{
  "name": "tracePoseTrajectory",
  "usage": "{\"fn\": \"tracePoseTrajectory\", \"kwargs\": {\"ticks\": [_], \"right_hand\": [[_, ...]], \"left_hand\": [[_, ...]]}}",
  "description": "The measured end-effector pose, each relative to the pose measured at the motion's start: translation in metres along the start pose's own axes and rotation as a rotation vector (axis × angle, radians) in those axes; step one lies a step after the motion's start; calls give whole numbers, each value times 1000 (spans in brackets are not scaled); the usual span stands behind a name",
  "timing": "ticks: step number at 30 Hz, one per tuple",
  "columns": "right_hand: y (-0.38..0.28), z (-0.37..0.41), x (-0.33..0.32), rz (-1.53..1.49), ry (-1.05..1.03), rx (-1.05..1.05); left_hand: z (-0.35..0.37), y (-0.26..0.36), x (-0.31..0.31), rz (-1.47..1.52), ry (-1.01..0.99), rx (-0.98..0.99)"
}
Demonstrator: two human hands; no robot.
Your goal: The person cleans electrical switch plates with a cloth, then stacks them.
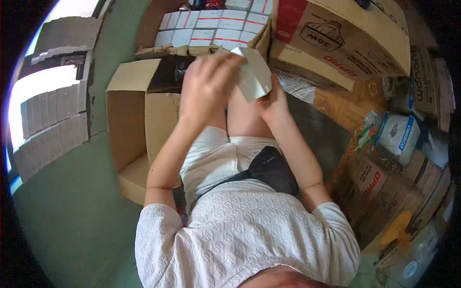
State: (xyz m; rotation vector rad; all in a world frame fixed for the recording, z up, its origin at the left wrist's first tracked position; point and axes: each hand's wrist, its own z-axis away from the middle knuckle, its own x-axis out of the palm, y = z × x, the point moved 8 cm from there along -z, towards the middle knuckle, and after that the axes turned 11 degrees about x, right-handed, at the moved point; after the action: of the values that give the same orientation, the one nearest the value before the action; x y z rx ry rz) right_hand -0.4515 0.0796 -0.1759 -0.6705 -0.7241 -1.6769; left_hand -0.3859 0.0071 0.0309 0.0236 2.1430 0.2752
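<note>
A small white box (253, 74) is held up, tilted, above my lap. My right hand (274, 102) grips its lower right end, with the fingers partly behind it. At the upper left edge of the same box, my left hand (211, 79) has its fingers bent and pressed to it, somewhat blurred. Just beyond the hands, an open carton (180, 50) holds rows of small white boxes (207, 20) with red stripes.
An open empty carton (126, 115) stands at the left of my legs. A large printed carton (336, 36) is at the upper right. More cartons (370, 185) and a plastic-wrapped pack (397, 136) lie on the right. Stacked cardboard pieces (53, 115) are at the far left.
</note>
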Motion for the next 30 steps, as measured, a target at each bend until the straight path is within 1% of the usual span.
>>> {"fn": "tracePoseTrajectory", "kwargs": {"ticks": [1, 2, 3, 5, 7, 8, 9, 11, 12, 13, 15, 16, 18, 19, 20, 21, 22, 23, 24, 25, 26, 27, 29, 30], "right_hand": [[3, -2, 6, -14, -23, 7], [9, 3, 16, 115, -118, -32], [17, 33, 46, 314, -323, 20], [24, 8, 30, 275, -383, 50], [26, 5, 34, 322, -224, -51], [30, 9, 26, 213, -116, -122], [38, 13, 30, 194, -124, -130], [45, 21, 40, 312, -118, -98], [46, 32, 48, 268, -152, -160], [44, 24, 40, 251, -160, -184], [39, -2, 22, 477, -183, -221], [39, -1, 27, 449, -189, -249], [29, 11, 35, 759, 25, -521], [25, 23, 45, 921, 145, -644], [35, 44, 67, 731, 86, -648], [40, 37, 67, 726, 79, -641], [42, 30, 79, 750, -25, -690], [51, 25, 87, 777, -133, -723], [64, 44, 109, 931, -223, -818], [85, 40, 117, 904, -381, -610], [96, 39, 123, 1023, -388, -625], [113, 41, 129, 1146, -400, -645], [158, 52, 140, 1269, -575, -790], [174, 51, 135, 1381, -562, -791]], "left_hand": [[-1, 18, -2, 20, -30, 77], [2, 42, -2, 41, -154, 201], [10, 65, -1, 31, -129, 348], [23, 62, -5, -24, -152, 371], [23, 15, -23, 42, -32, 54], [27, -2, -37, -2, 163, -158], [36, -13, -43, 2, 203, -250], [42, 13, -42, -41, 89, -102], [49, 31, -35, 37, 91, 7], [46, 57, -40, -4, 28, 155], [59, 67, -40, 14, 23, 205], [61, 66, -43, 24, 11, 241], [69, 44, -57, 93, 67, 103], [74, 44, -62, 98, 55, 128], [80, 46, -63, 69, -7, 152], [88, 47, -65, 33, -72, 163], [92, 49, -68, 33, -102, 199], [95, 46, -75, 14, -111, 174], [99, 41, -80, 14, -150, 155], [103, 38, -88, 14, -179, 138], [105, 32, -97, 8, -193, 83], [109, 25, -105, -24, -176, 53], [121, 5, -126, -8, -64, -43], [128, -5, -138, -22, -4, -114]]}}
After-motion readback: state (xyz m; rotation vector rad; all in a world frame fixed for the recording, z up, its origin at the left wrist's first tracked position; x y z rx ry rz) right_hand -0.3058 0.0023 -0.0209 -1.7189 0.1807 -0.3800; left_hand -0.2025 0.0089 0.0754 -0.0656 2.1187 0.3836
